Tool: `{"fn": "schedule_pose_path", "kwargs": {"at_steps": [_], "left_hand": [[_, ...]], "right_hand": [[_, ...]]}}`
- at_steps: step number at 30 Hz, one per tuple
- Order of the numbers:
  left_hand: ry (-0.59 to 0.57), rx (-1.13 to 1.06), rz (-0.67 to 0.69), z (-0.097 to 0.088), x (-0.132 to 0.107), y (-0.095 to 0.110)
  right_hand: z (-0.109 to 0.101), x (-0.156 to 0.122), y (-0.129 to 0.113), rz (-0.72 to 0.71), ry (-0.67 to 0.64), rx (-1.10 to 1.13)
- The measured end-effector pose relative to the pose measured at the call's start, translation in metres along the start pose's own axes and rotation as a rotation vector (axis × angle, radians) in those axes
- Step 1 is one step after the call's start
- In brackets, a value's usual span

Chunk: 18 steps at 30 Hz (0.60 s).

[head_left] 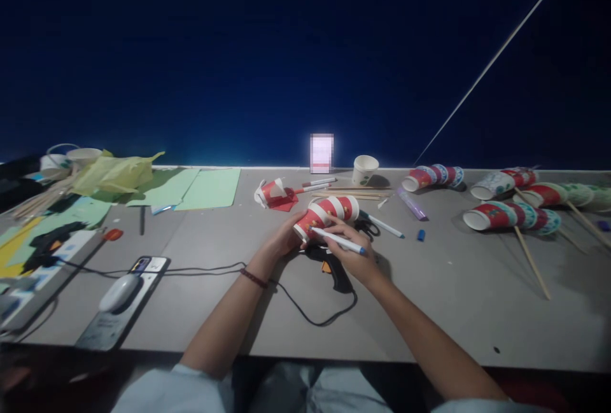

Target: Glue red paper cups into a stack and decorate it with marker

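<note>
My left hand (285, 235) is closed around the near left end of a row of red and white paper cups (329, 210) nested in one another. Small coloured marks dot the red bands. In my right hand (352, 251) is a white marker (338, 241) with a blue end, its tip at the side of the left cup. The fingers of that hand lie along the pen and close to the cups. Right below them a black glue gun (337, 272) rests on the table, its front part hidden by the cups. Black scissors (368, 226) lie just behind my right hand.
Decorated cup rows (510, 216) on sticks lie at the right. A blue cap (421, 235), purple tube (412, 203) and white cup (365, 170) sit nearer the middle. At left are a power strip (55, 279), a phone (121, 305) and green paper (214, 188). A cord crosses the table.
</note>
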<state>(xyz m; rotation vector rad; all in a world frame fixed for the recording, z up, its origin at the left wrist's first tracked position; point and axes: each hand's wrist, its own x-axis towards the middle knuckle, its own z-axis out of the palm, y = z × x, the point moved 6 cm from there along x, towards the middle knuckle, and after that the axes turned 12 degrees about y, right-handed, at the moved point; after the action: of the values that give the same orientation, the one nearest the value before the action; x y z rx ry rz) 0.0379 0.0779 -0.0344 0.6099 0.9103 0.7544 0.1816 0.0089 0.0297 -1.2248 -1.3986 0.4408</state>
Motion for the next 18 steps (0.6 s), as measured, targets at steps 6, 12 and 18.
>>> {"fn": "schedule_pose_path", "kwargs": {"at_steps": [6, 12, 18], "left_hand": [[-0.006, 0.004, -0.007, 0.0042, -0.0029, 0.0013], [0.018, 0.022, 0.008, -0.0003, 0.0002, -0.0001], [-0.013, 0.011, 0.013, -0.0031, 0.0027, -0.0008]], "right_hand": [[0.001, -0.0009, 0.0022, 0.005, 0.011, 0.003], [0.0003, -0.0016, -0.0001, -0.032, 0.036, -0.027], [-0.0021, -0.0004, 0.0014, -0.025, 0.074, -0.037]]}}
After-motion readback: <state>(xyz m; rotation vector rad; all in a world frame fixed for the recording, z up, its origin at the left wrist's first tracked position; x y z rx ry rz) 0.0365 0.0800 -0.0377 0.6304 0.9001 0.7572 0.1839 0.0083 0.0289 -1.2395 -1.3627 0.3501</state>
